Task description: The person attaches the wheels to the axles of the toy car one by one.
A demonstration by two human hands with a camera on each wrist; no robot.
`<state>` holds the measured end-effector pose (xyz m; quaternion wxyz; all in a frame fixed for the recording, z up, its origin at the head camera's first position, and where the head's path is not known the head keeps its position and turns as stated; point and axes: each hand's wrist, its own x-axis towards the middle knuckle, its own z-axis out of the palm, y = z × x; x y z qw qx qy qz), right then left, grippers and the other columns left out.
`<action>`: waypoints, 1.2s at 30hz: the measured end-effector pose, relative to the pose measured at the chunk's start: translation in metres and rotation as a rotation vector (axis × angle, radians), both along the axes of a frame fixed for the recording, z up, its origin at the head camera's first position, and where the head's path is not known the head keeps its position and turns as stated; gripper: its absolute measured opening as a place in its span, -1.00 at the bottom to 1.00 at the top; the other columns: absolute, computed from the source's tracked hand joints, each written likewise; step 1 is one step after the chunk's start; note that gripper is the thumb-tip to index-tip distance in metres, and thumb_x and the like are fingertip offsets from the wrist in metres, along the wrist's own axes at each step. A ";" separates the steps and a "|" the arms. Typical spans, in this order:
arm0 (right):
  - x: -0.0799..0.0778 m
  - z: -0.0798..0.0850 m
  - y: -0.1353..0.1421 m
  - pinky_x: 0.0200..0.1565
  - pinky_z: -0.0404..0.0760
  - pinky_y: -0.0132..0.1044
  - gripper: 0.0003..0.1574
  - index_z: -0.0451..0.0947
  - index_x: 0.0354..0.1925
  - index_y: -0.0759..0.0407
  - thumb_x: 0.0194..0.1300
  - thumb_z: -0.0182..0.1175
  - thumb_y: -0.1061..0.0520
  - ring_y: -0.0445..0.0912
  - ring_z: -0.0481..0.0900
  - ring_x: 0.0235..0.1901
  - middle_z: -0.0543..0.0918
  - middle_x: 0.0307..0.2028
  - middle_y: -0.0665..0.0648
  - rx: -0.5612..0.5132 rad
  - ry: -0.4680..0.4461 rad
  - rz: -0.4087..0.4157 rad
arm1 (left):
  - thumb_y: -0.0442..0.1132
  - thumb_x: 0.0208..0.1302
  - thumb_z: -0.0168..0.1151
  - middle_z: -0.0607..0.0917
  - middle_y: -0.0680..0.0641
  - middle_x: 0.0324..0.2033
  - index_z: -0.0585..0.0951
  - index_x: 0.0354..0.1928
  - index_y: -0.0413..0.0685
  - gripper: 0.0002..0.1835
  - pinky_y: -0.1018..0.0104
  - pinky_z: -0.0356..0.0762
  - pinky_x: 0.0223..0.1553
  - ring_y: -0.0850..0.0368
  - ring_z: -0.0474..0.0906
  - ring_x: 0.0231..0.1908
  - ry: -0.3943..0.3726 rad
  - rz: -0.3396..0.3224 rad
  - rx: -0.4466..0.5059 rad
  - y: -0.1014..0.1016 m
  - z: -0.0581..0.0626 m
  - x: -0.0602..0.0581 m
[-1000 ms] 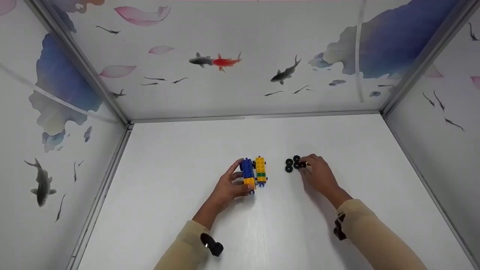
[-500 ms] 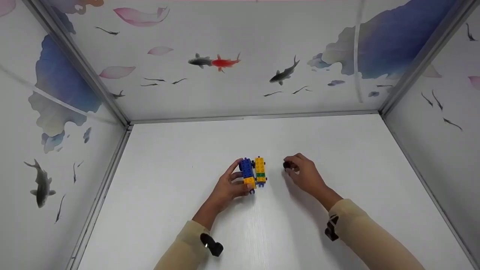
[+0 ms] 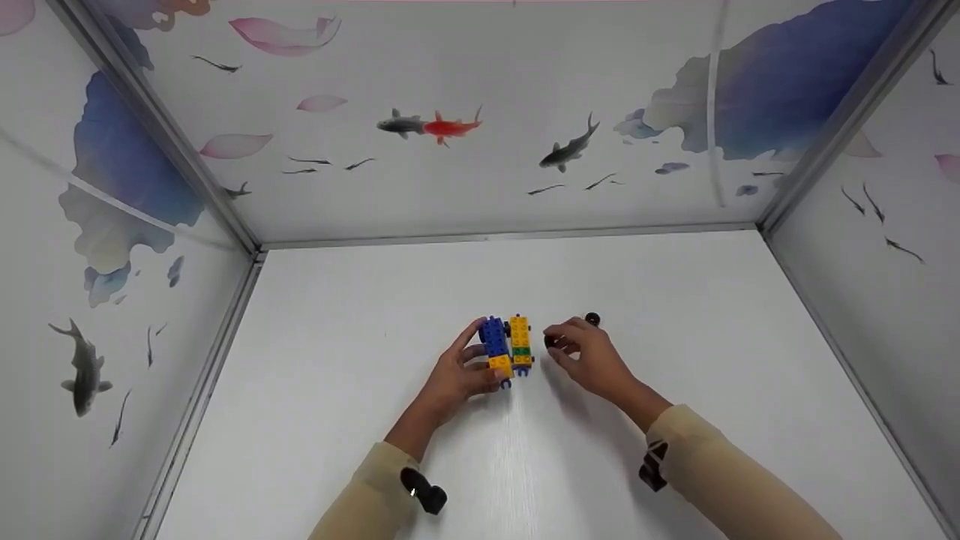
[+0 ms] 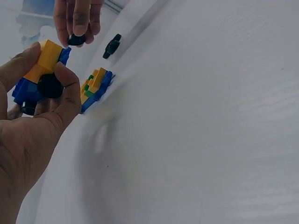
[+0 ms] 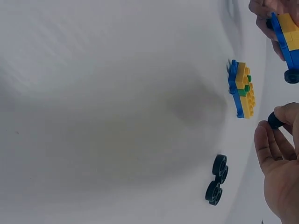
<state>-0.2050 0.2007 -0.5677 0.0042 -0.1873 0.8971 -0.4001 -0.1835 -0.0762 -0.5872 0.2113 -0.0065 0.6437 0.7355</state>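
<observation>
One left hand (image 3: 452,377) curls round blue-yellow brick car (image 3: 495,337); right hand (image 3: 595,360), nearer right edge of counter (image 3: 712,322), pinches black wheel (image 5: 274,120). Probably best: steady car, push wheel straight on.

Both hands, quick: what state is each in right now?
Left hand: closed, holding the blue-and-yellow brick toy.
Right hand: closed, pinching a small black wheel.
</observation>
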 end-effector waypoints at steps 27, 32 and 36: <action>0.018 -0.001 -0.024 0.21 0.83 -0.13 -0.55 0.71 0.34 0.13 0.54 0.39 0.24 0.00 0.82 0.08 0.77 0.08 0.13 -0.093 -0.064 0.204 | -0.19 0.36 0.61 0.51 -0.24 0.50 0.08 0.80 0.47 0.16 0.16 0.83 0.17 -0.06 0.72 0.26 0.044 -0.035 0.042 0.000 -0.003 0.001; 0.020 -0.002 -0.024 0.19 0.84 -0.14 -0.55 0.73 0.33 0.09 0.54 0.40 0.23 -0.01 0.83 0.07 0.77 0.06 0.11 -0.093 -0.071 0.210 | -0.17 0.34 0.62 0.52 -0.22 0.50 0.08 0.79 0.50 0.17 0.15 0.83 0.16 -0.06 0.72 0.26 0.043 -0.033 0.047 0.000 -0.005 0.003; 0.020 -0.002 -0.024 0.17 0.84 -0.18 -0.56 0.74 0.31 0.07 0.52 0.41 0.23 -0.02 0.84 0.06 0.77 0.05 0.09 -0.099 -0.089 0.208 | -0.17 0.34 0.62 0.52 -0.22 0.50 0.10 0.76 0.65 0.16 0.10 0.84 0.17 -0.06 0.73 0.26 0.044 -0.033 0.060 0.001 -0.006 0.003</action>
